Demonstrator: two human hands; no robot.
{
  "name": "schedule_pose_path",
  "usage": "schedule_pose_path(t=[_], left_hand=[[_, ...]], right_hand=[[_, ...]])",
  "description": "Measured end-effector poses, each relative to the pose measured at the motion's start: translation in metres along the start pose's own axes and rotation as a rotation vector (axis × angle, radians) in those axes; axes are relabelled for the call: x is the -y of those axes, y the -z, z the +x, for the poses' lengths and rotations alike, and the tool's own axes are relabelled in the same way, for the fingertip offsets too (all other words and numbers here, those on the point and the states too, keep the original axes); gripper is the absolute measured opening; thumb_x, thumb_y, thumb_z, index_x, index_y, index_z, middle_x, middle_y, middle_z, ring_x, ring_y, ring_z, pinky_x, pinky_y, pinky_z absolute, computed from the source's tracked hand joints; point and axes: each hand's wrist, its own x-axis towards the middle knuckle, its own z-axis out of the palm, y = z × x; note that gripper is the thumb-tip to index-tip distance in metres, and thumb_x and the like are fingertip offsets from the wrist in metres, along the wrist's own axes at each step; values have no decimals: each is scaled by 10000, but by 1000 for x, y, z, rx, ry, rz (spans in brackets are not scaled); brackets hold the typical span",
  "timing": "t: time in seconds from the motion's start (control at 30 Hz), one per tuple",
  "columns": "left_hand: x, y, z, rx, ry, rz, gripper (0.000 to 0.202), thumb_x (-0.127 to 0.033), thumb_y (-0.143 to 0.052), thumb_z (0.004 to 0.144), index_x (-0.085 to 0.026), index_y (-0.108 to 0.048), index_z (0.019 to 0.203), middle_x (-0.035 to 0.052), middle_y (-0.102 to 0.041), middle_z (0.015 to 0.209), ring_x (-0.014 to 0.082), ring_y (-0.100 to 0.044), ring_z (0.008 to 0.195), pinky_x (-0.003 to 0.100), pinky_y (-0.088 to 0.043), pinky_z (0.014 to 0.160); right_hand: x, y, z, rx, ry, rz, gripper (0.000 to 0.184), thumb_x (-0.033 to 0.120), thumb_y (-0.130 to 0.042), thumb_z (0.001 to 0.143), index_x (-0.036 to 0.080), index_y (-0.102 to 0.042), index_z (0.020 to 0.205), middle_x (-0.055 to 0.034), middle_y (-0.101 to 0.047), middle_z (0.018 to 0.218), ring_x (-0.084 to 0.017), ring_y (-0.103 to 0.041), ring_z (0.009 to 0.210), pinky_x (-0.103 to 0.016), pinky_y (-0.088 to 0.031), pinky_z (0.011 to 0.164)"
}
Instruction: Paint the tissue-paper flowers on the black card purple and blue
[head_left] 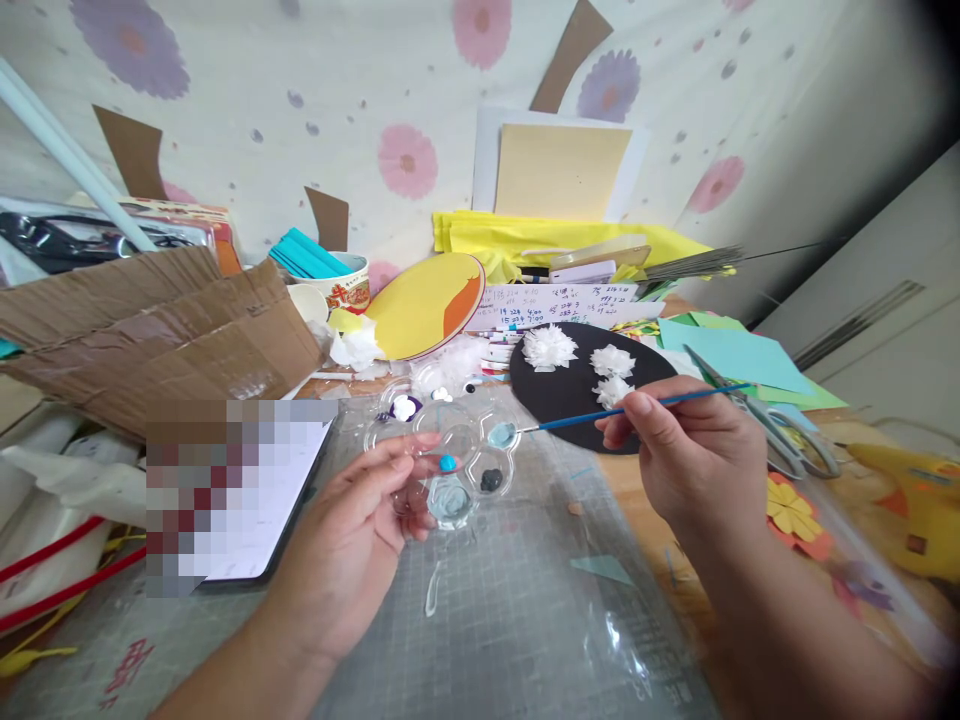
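Observation:
My left hand [375, 500] pinches the near-left edge of a clear plastic paint palette [460, 440] and holds it above the cutting mat. Its round wells carry dabs of white, black and bright blue paint, with pale blue mixtures in two of them. A thin blue paintbrush [637, 405] lies between the fingers of my right hand [694, 450]. The brush tip reaches the pale blue well on the palette's right side. Just behind the brush rests a black oval board [540, 385] bearing several white ruffled paper flowers [550, 347].
A cutting mat [525, 600] covers the table. Leftward are a tablet [277, 490] and cardboard pieces [180, 330]. A yellow round board [420, 305] leans behind. To the right lie scissors [787, 440], coloured paper [739, 350], a yellow glue gun [915, 490] and an orange-yellow paper flower [793, 510].

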Motion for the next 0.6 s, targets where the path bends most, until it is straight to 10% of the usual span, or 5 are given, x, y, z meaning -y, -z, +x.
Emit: schedule_pose_path(t=[0.6], left_hand=[[-1, -1, 0, -17, -22, 12, 172, -243, -758, 717, -205, -795, 881, 54, -766, 863, 127, -583, 620, 207, -429, 484]], right_hand=[[4, 5, 5, 12, 7, -86, 137, 315, -767, 822, 215, -683, 779, 18, -690, 578, -149, -658, 498, -280, -558, 473]])
